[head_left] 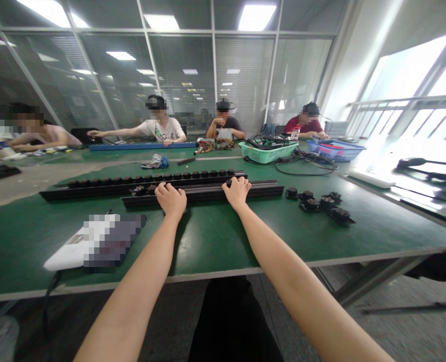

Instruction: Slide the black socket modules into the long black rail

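Observation:
A long black rail (204,195) lies across the green table in front of me, with a few small black round pieces (140,190) in its left part. My left hand (171,199) is closed over the rail, its fingers curled beside those pieces. Farther right, my right hand (238,192) has its fingers bent down at the rail's channel, closed around a small black round piece that they mostly hide. Behind lies a second black rail (83,191), filled with a row of several similar round pieces.
Several loose black pieces on square bases (327,202) lie right of the rail. A white and dark item (67,251), partly blurred, sits near the front-left edge. A green basket (268,155) of cables and a blue basket (338,151) stand farther back. Other people sit across the table.

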`<state>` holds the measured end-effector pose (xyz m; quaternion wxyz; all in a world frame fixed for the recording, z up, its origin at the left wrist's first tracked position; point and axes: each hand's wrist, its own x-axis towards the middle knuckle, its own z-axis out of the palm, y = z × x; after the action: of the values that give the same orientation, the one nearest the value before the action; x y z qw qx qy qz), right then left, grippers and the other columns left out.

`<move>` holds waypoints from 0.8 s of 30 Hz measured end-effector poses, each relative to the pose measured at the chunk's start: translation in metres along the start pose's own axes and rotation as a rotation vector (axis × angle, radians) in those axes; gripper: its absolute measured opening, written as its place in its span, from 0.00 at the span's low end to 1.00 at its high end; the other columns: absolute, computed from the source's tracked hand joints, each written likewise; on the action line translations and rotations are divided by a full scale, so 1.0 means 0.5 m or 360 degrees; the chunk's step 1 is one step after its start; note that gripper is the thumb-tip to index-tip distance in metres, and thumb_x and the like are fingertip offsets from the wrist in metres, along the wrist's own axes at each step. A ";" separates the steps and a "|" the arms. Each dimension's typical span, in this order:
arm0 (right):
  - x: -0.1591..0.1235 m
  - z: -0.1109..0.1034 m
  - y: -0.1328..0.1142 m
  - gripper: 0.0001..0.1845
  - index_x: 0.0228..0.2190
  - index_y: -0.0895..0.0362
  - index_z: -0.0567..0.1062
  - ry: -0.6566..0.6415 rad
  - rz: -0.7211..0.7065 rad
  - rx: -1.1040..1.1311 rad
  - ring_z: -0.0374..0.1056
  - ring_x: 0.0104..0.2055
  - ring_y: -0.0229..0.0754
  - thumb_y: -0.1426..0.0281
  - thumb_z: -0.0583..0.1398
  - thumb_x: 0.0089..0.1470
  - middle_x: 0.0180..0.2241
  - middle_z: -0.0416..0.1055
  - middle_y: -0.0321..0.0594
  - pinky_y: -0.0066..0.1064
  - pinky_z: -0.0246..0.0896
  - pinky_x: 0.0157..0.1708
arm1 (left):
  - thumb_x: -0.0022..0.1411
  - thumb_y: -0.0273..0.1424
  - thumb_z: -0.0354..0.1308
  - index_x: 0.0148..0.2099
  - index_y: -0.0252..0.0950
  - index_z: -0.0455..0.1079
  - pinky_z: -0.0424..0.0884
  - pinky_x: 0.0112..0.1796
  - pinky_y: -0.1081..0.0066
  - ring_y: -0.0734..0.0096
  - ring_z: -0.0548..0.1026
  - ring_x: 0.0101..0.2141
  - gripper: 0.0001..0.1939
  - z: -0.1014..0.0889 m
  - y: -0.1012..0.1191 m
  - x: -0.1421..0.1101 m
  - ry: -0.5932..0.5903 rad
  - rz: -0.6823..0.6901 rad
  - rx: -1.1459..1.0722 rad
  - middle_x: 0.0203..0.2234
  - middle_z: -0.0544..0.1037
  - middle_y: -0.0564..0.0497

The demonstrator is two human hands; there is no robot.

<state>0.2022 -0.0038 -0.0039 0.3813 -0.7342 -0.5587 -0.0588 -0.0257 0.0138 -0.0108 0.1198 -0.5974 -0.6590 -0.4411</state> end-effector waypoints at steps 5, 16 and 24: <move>0.000 0.001 -0.001 0.19 0.47 0.60 0.81 -0.0008 0.0008 -0.0016 0.63 0.56 0.60 0.60 0.59 0.65 0.50 0.72 0.57 0.47 0.52 0.58 | 0.64 0.29 0.55 0.56 0.25 0.68 0.59 0.67 0.39 0.33 0.61 0.66 0.20 0.001 -0.002 0.000 0.0006 -0.0004 -0.0047 0.62 0.66 0.24; 0.003 0.003 0.002 0.18 0.46 0.61 0.80 -0.0001 0.0029 -0.0005 0.63 0.56 0.60 0.61 0.58 0.65 0.51 0.72 0.59 0.48 0.52 0.58 | 0.64 0.30 0.54 0.57 0.23 0.68 0.58 0.68 0.40 0.33 0.60 0.66 0.21 -0.003 0.001 -0.002 -0.0012 -0.0013 -0.0038 0.63 0.65 0.23; 0.001 -0.002 0.001 0.18 0.46 0.61 0.79 0.0003 0.0050 -0.0006 0.63 0.56 0.60 0.62 0.58 0.65 0.52 0.71 0.60 0.47 0.53 0.59 | 0.64 0.30 0.54 0.57 0.23 0.69 0.59 0.67 0.40 0.33 0.61 0.66 0.22 -0.003 0.001 -0.003 0.0009 -0.0013 -0.0029 0.63 0.66 0.23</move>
<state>0.2032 -0.0040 -0.0032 0.3813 -0.7435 -0.5467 -0.0545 -0.0255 0.0116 -0.0109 0.1144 -0.5945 -0.6571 -0.4492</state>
